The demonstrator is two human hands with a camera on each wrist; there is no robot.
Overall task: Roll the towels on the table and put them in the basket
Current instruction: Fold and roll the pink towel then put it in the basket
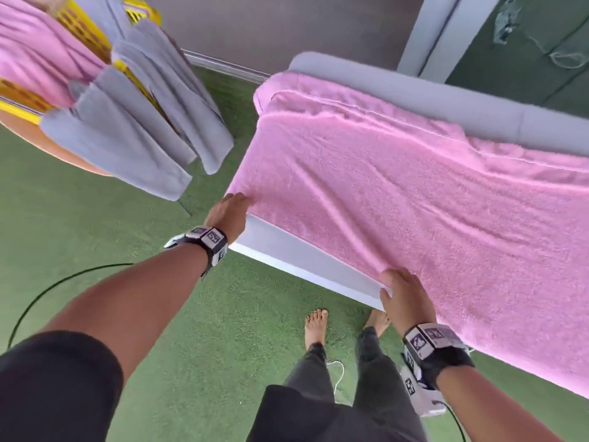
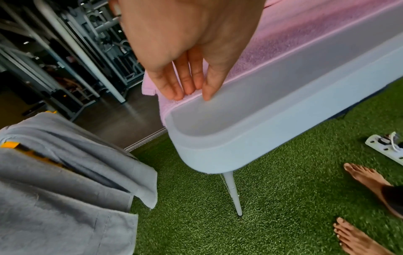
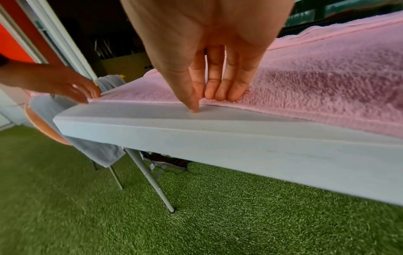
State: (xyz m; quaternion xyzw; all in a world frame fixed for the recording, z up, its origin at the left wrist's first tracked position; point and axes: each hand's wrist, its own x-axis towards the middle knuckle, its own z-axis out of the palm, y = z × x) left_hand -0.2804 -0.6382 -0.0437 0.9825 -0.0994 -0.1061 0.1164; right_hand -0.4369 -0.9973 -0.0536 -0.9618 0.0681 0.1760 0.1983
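A fluffy pink terry towel (image 1: 398, 193) lies spread flat over most of the smooth white plastic tabletop (image 1: 302, 263), filling the right half of the head view. At upper left, a yellow perforated basket (image 1: 83, 39) holds limp grey towels (image 1: 134, 129) draped over its rim. The left hand (image 1: 228, 212) presses straight fingers on the towel's near corner; the right hand (image 1: 403, 298) does likewise on the near hem, grasping nothing.

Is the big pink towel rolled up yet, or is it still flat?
Still flat. The pink towel lies spread over the table, no roll started; both hands only rest fingers on its near edge.
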